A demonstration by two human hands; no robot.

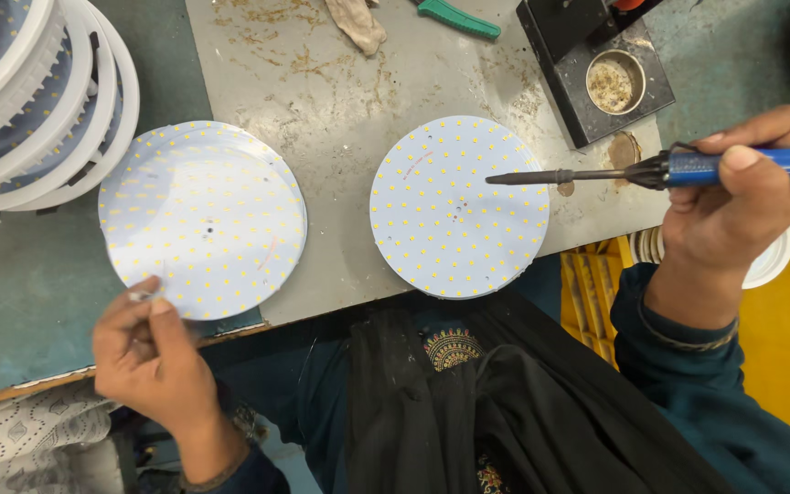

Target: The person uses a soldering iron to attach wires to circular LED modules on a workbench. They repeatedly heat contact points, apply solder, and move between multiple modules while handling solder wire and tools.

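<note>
At frame center I see a bare strip of grey table (340, 137) open between two LED discs (203, 220) (459, 206); stacked housings (38, 101) block upper left, a black stand (596, 73) upper right.

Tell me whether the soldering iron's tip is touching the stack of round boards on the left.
No: the blue-handled soldering iron in the right hand points its tip over the right-hand round white LED board, away from the left stack.

Beyond the black stand (596, 73) on the bench (340, 101): a green-handled tool (457, 18), a rag (357, 23), stacked white housings (29, 101) far left
</note>
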